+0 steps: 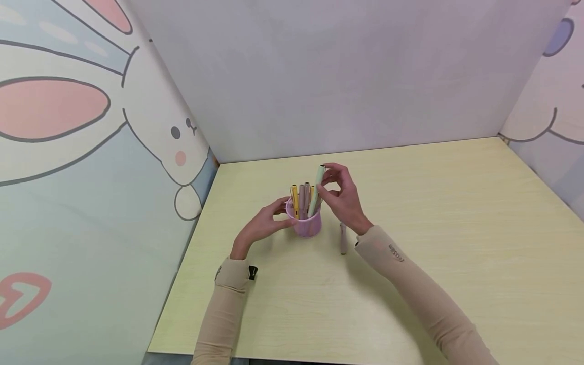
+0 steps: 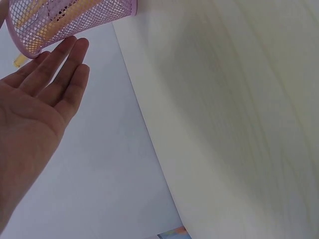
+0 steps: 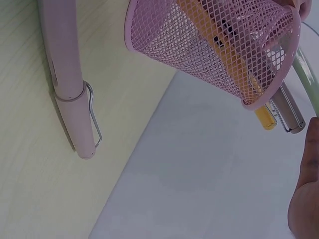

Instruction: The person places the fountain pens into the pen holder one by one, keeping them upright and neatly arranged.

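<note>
A pink mesh pen cup [image 1: 307, 228] stands on the table, holding yellow pens [image 1: 295, 200] and grey-mauve pens [image 1: 306, 195]. My left hand [image 1: 266, 222] grips the cup from its left, thumb by the near rim and fingers round the far side. In the left wrist view, its fingers [image 2: 70, 82] lie along the mesh. My right hand [image 1: 343, 197] pinches a pale green pen [image 1: 318, 185] by its upper part, the lower end down inside the cup's rim. Below the right wrist lies a mauve pen [image 1: 343, 241], whose metal clip shows in the right wrist view.
The pale wooden table [image 1: 433, 228] reaches back to a plain wall [image 1: 342, 76]. A wall with a cartoon rabbit [image 1: 150, 121] borders the left side. Beside the left cuff is a small black piece [image 1: 253, 272].
</note>
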`<state>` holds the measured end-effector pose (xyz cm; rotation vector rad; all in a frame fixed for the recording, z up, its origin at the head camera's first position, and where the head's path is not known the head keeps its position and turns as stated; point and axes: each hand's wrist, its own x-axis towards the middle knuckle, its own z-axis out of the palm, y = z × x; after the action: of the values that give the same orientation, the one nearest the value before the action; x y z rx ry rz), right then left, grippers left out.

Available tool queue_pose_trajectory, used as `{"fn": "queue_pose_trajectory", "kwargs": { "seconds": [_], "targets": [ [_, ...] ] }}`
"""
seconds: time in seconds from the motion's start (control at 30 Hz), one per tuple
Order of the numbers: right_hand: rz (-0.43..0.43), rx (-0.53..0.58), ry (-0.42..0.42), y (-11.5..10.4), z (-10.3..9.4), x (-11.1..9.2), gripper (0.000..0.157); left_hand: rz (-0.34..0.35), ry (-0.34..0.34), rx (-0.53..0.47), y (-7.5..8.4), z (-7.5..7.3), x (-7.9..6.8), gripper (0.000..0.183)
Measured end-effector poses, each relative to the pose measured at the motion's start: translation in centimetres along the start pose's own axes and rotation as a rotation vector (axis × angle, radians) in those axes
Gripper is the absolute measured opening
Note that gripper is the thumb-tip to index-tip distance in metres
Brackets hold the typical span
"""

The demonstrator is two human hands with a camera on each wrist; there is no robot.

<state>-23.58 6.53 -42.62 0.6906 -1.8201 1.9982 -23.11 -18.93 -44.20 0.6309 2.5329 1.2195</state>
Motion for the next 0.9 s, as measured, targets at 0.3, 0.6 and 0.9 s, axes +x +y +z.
{"fn": "queue_pose_trajectory", "kwargs": {
  "seconds": [0.3,0.6,0.9],
  "targets": [
    [-0.065,-0.092,-0.037,0.5,-0.2,-0.3,0.05,0.001,0.002,-0.005,0.1,0.1,0.1,0.074],
    [-0.033,-0.148,0.009,0.2,-0.7,-0.4,0.049,-0.013,0.003,0.004,0.4,0.1,0.0,0.076],
    [-0.047,-0.096,0.025,-2.7,-1.6,-0.7,0.045,0.004,0.003,0.001,0.1,0.2,-0.1,0.075]
  ]
}}
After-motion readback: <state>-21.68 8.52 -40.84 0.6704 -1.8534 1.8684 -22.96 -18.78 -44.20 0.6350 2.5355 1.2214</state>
